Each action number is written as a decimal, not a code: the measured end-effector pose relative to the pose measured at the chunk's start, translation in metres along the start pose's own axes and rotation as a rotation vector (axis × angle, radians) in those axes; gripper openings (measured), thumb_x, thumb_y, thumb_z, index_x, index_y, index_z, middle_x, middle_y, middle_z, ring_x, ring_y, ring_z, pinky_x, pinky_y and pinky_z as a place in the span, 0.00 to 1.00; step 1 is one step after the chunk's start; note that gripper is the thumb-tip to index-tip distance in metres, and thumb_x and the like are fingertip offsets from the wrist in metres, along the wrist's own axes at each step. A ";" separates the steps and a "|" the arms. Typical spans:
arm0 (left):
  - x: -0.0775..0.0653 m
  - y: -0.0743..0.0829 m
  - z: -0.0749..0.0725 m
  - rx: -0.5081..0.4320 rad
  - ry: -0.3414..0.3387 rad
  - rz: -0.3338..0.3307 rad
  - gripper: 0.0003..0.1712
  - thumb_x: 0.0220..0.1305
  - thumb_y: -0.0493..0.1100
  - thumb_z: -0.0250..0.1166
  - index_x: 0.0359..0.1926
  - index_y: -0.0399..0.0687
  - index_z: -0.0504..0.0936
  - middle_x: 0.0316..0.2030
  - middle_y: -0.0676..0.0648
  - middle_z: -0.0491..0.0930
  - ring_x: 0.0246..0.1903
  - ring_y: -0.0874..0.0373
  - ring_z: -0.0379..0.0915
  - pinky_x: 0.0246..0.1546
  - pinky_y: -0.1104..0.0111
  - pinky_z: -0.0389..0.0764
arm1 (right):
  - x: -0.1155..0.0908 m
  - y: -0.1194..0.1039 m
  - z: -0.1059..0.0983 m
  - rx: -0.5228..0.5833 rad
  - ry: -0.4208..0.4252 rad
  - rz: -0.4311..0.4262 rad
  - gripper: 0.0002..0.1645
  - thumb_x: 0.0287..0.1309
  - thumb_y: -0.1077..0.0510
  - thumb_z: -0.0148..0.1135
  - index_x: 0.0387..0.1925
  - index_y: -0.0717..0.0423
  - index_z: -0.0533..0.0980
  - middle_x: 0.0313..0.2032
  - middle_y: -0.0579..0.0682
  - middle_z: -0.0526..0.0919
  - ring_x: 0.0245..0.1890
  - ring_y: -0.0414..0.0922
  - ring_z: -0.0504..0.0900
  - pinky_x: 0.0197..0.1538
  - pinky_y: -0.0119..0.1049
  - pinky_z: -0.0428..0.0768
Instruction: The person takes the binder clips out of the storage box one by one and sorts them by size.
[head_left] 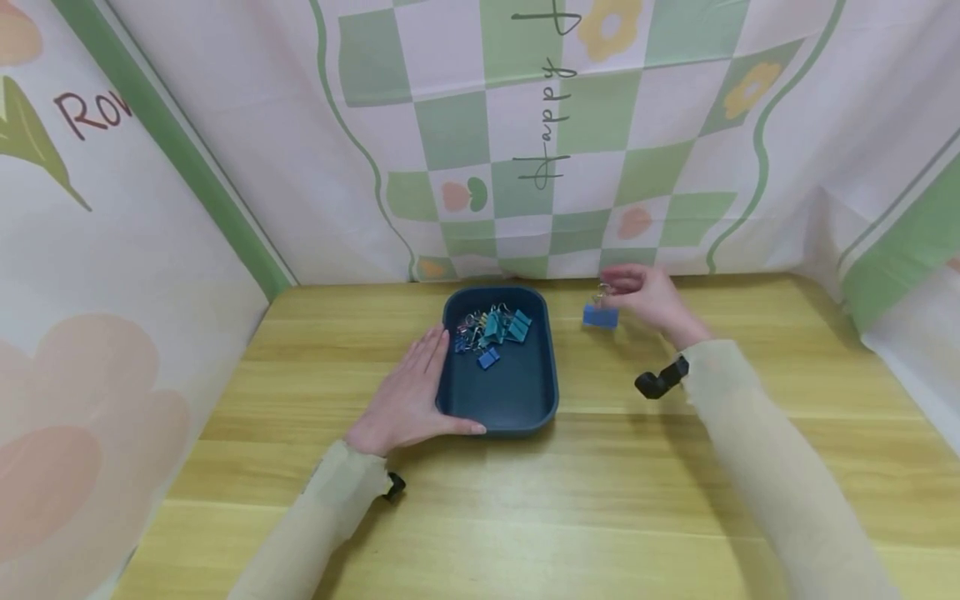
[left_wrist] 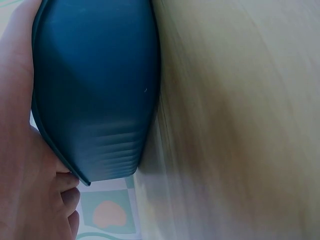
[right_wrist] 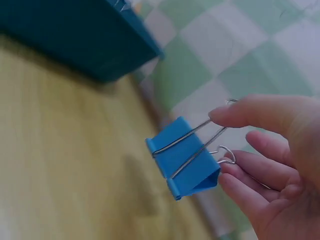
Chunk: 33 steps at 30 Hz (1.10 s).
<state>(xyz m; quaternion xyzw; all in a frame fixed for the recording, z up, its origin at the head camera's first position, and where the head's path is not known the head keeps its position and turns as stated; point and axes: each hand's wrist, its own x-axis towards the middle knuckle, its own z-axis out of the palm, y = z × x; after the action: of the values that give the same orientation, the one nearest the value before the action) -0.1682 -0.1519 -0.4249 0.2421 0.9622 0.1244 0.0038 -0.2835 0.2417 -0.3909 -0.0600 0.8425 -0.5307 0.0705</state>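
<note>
A large blue binder clip hangs by its wire handles from my right hand, the thumb against one handle and the fingers about the other. In the head view this hand is right of a dark blue tray, apart from it. My left hand rests along the tray's left side with fingers straight and thumb across the near edge. Inside the tray lie a small blue binder clip, teal binder clips and several smaller clips heaped at the far end. The left wrist view shows only the tray's outer wall.
The wooden table carries the tray near its back edge. A patterned cloth hangs behind the table, and more printed cloth stands along the left side. Each wrist wears a small black device.
</note>
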 end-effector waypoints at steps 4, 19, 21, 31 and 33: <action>0.000 0.000 0.000 -0.002 0.000 -0.001 0.84 0.40 0.95 0.49 0.81 0.41 0.36 0.81 0.45 0.32 0.78 0.55 0.28 0.75 0.63 0.38 | 0.003 0.015 0.003 0.031 -0.048 0.048 0.39 0.64 0.61 0.68 0.72 0.67 0.64 0.68 0.66 0.70 0.68 0.58 0.69 0.70 0.47 0.66; 0.000 -0.002 0.002 -0.015 0.005 0.002 0.84 0.40 0.93 0.52 0.81 0.42 0.36 0.81 0.45 0.33 0.78 0.56 0.28 0.76 0.61 0.40 | 0.016 0.033 0.014 0.069 -0.081 0.079 0.34 0.68 0.63 0.62 0.72 0.68 0.65 0.66 0.66 0.72 0.67 0.57 0.71 0.70 0.47 0.68; 0.000 -0.002 0.002 -0.017 0.007 0.001 0.84 0.40 0.94 0.52 0.81 0.41 0.37 0.81 0.45 0.33 0.78 0.56 0.28 0.76 0.61 0.41 | 0.015 0.032 0.014 0.063 -0.074 0.064 0.35 0.68 0.63 0.63 0.72 0.68 0.64 0.67 0.66 0.71 0.67 0.58 0.70 0.70 0.49 0.66; 0.000 -0.002 0.003 -0.021 0.017 0.006 0.84 0.40 0.94 0.52 0.81 0.41 0.37 0.81 0.45 0.33 0.78 0.56 0.28 0.75 0.62 0.39 | 0.005 0.003 0.009 -0.023 0.063 -0.045 0.41 0.63 0.51 0.72 0.71 0.63 0.67 0.67 0.61 0.73 0.65 0.55 0.73 0.67 0.49 0.70; 0.000 -0.002 0.003 -0.021 0.022 0.010 0.84 0.40 0.93 0.52 0.81 0.40 0.38 0.81 0.44 0.34 0.78 0.56 0.29 0.76 0.62 0.40 | 0.003 -0.007 0.008 -0.037 0.071 -0.062 0.43 0.61 0.48 0.74 0.71 0.61 0.68 0.67 0.60 0.73 0.65 0.55 0.73 0.67 0.49 0.71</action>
<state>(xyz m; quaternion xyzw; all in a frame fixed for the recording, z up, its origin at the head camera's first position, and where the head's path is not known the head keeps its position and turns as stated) -0.1691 -0.1530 -0.4279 0.2454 0.9597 0.1371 -0.0048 -0.2849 0.2308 -0.3880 -0.0688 0.8518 -0.5188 0.0230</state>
